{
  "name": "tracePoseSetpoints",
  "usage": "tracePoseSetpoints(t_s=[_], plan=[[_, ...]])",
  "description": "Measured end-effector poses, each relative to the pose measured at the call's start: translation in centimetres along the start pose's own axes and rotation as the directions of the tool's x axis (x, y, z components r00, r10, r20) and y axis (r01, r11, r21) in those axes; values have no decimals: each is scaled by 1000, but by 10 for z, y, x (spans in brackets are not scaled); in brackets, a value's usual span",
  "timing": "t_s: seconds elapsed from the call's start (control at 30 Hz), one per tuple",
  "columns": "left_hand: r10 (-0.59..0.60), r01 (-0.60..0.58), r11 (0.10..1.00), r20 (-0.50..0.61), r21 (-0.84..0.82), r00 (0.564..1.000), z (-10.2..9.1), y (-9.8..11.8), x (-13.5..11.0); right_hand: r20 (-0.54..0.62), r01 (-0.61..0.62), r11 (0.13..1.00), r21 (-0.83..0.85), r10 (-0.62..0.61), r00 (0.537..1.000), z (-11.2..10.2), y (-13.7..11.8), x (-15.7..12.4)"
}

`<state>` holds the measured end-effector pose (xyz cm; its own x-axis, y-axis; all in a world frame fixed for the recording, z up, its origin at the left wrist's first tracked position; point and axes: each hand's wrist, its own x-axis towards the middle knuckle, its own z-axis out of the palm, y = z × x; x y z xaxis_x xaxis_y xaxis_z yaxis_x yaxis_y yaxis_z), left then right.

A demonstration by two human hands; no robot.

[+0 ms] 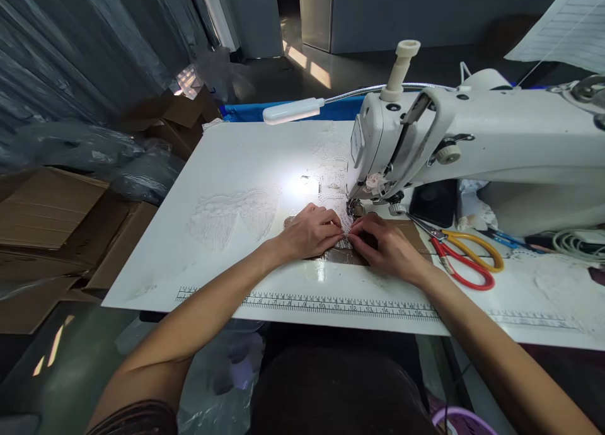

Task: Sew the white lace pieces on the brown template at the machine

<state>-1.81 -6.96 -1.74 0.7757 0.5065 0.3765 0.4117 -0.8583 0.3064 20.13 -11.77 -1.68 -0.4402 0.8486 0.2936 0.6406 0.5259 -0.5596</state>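
A strip of white lace [345, 219] lies under the presser foot [355, 208] of a white sewing machine [425, 126]. My left hand [316, 231] pinches the lace's near end from the left, fingertips just in front of the foot. From the right, my right hand [385, 243] pinches the same end, its thumb and forefinger almost meeting the left fingertips. Brown tape or card [416, 236] covers the machine bed beneath both hands. Further lace [333, 170] runs back behind the foot. Two joined lace pieces [236, 217] lie flat to the left.
Scissors with red and yellow handles [466, 258] lie right of my right hand. Behind them are a black phone [433, 203] and blue-handled tool [510, 238]. A lit lamp [293, 111] hangs over the table [165, 258]. Cardboard boxes [57, 214] stand at left.
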Motion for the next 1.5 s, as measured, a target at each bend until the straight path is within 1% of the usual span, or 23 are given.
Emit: tracePoseSetpoints(t_s=[0.07,0.13,0.17,0.23,0.3,0.37,0.47,0.53,0.63,0.7,0.8,0.9,1.07,1.17,1.3,1.5], plan=[[-24,20,999,-92,-38,995,1,0,1,-33,-13,998,-56,11,999,-1,1,-4],[-51,30,993,-184,-114,982,0,-1,3,-28,-1,992,-128,-3,1000,-2,0,-9],[-56,23,989,-219,-148,974,0,-1,3,-14,14,987,-158,-17,1000,-1,0,-11],[-38,-10,982,-248,-188,968,-1,-1,4,15,38,978,-207,-35,999,1,-3,-15],[6,-52,980,-233,-190,972,0,-1,4,28,32,969,-244,-27,999,5,-6,-18],[42,-73,984,-187,-162,982,3,-1,3,35,13,963,-268,-4,999,7,-10,-22],[63,-72,994,-101,-88,993,6,0,2,42,-18,953,-302,32,999,8,-17,-28],[73,-76,996,-64,-36,995,7,0,2,68,-18,954,-300,40,997,3,-19,-31],[108,-107,994,-45,32,993,7,0,2,130,16,983,-185,8,992,-9,-16,-26],[131,-128,989,-48,68,990,7,0,2,139,11,995,-98,2,990,-18,-8,-16],[162,-155,982,-59,105,985,7,0,2,112,-65,992,-107,77,991,-23,8,-1],[205,-193,970,-73,146,976,8,-1,1,100,-105,983,-154,121,988,-17,20,5],[244,-224,955,-85,197,966,8,-1,1,24,-47,970,-240,55,998,-4,25,-1],[245,-229,955,-64,188,968,8,-1,2,4,-18,971,-239,20,1000,-2,25,-3],[280,-269,946,-38,184,959,7,-1,3,-12,-2,968,-252,-1,1000,0,27,-3],[284,-275,933,-7,233,959,1,2,2,-39,16,971,-239,-26,999,1,26,-6]])
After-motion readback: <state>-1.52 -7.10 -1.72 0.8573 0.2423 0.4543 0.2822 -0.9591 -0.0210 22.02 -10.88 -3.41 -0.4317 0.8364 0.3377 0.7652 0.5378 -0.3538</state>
